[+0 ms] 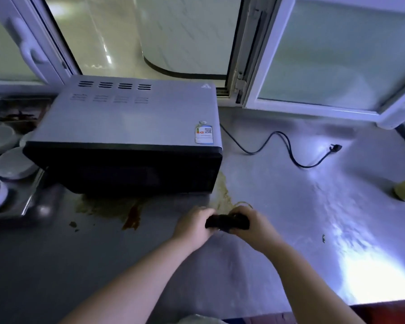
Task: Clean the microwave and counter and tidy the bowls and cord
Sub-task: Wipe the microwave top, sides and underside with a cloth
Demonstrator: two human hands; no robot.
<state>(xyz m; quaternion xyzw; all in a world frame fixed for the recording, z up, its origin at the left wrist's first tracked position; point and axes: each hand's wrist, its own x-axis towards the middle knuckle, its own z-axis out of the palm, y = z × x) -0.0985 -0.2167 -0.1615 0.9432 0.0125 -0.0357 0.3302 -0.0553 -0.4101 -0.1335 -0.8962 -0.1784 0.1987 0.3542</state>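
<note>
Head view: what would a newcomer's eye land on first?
The silver-topped microwave sits centre-left on the steel counter, with a brown spill spread in front of it. Just right of the spill, the left hand and right hand both grip a dark cloth. The unplugged black cord snakes loose to the microwave's right, and white bowls crowd a tray at far left.

Both hands, left hand (193,224) and right hand (251,224), gripping dark cloth (227,222), stained counter (290,206), microwave (126,127)
</note>
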